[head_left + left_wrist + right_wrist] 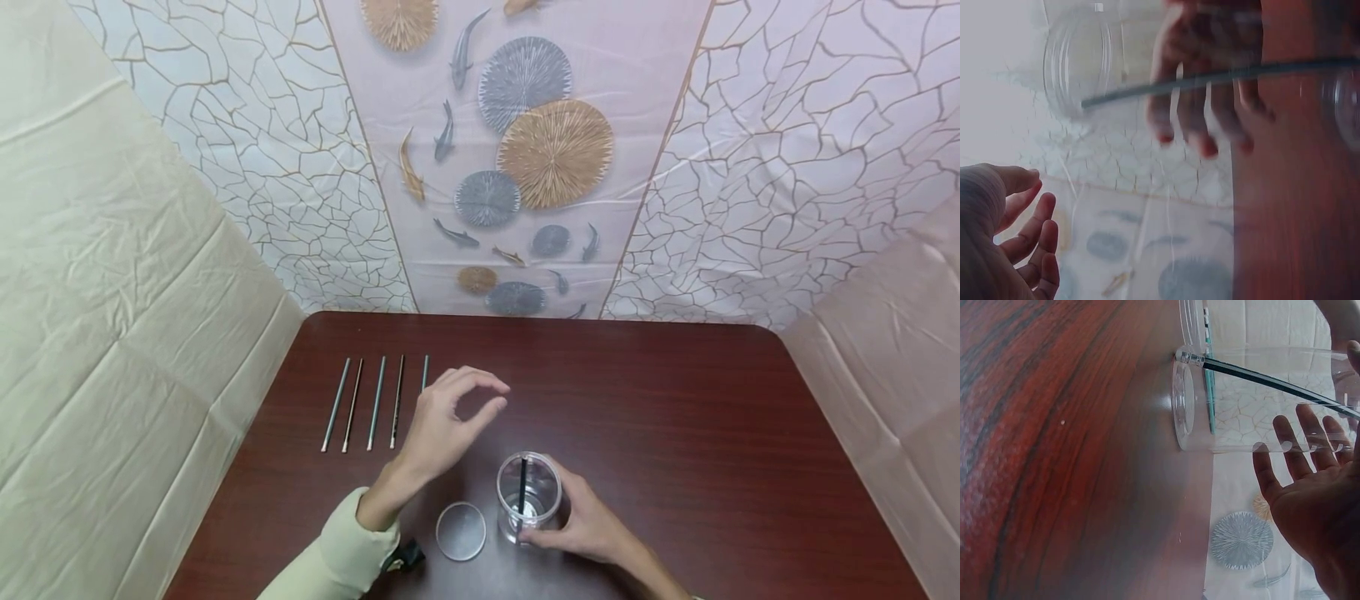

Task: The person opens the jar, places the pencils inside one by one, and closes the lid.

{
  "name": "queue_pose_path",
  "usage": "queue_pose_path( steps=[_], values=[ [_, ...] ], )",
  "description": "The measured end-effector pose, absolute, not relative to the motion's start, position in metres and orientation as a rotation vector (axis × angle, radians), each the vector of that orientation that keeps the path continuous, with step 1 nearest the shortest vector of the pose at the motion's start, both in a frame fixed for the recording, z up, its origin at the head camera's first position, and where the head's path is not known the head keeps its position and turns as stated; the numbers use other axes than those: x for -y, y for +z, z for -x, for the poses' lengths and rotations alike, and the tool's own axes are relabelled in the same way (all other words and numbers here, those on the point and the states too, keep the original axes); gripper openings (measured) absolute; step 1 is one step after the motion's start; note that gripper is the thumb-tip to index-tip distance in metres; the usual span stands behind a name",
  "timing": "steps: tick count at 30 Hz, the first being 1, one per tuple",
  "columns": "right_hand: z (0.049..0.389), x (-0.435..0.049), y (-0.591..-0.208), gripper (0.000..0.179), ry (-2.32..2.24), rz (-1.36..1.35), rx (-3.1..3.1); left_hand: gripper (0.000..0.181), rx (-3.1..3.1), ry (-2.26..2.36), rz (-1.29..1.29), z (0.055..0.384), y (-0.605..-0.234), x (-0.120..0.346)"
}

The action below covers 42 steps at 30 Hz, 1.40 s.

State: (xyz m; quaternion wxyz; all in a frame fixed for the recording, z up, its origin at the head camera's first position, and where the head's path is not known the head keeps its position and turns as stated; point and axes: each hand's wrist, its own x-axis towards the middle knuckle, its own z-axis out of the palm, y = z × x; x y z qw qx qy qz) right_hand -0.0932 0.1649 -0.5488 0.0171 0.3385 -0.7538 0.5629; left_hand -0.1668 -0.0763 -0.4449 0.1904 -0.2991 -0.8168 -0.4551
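A clear jar (505, 512) stands upright on the table with one dark pencil (522, 483) leaning inside it. In the right wrist view, the pencil's eraser end (1190, 357) is at the jar's bottom. My right hand (588, 521) grips the jar from the right, its thumb on the near side and its fingers round the far side. Up and left of the jar, my left hand (442, 421) is in the air, fingers and thumb loosely curved with a gap between their tips and nothing held. A round clear lid (461, 532) lies left of the jar.
Several pencils, among them a teal pencil (377, 404), lie in a spaced row on the left of the dark red wooden table (675, 400). A small black object (405, 557) shows by the left sleeve. Patterned cloth (750, 208) hangs behind the table.
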Motion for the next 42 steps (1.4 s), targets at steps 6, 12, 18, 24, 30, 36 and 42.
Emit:
queue_pose_path(
  steps=[6,12,18,24,30,36,42],
  values=[
    [0.093,-0.165,-0.551,0.083,1.747,-1.052,2.340,0.017,2.323,-1.207,0.726,0.192,-0.447,0.090],
    [0.093,-0.165,-0.550,0.082,1.743,-1.051,2.348,0.020,2.405,-1.113,0.607,0.221,-0.457,0.103],
    [0.093,-0.165,-0.549,0.082,1.750,-1.053,2.350,0.023,2.476,-1.039,0.529,0.244,-0.475,0.114],
    [0.093,-0.165,-0.549,0.082,1.753,-1.058,2.349,0.026,2.536,-0.990,0.439,0.256,-0.493,0.122],
    [0.092,-0.165,-0.549,0.081,1.757,-1.055,2.347,0.038,2.676,-0.890,0.260,0.265,-0.511,0.130],
    [0.092,-0.165,-0.549,0.081,1.743,-1.050,2.351,0.042,2.748,-0.741,0.151,0.275,-0.531,0.137],
    [0.092,-0.164,-0.550,0.081,1.721,-1.051,2.360,0.037,2.818,-0.638,0.077,0.282,-0.548,0.141]
  ],
)
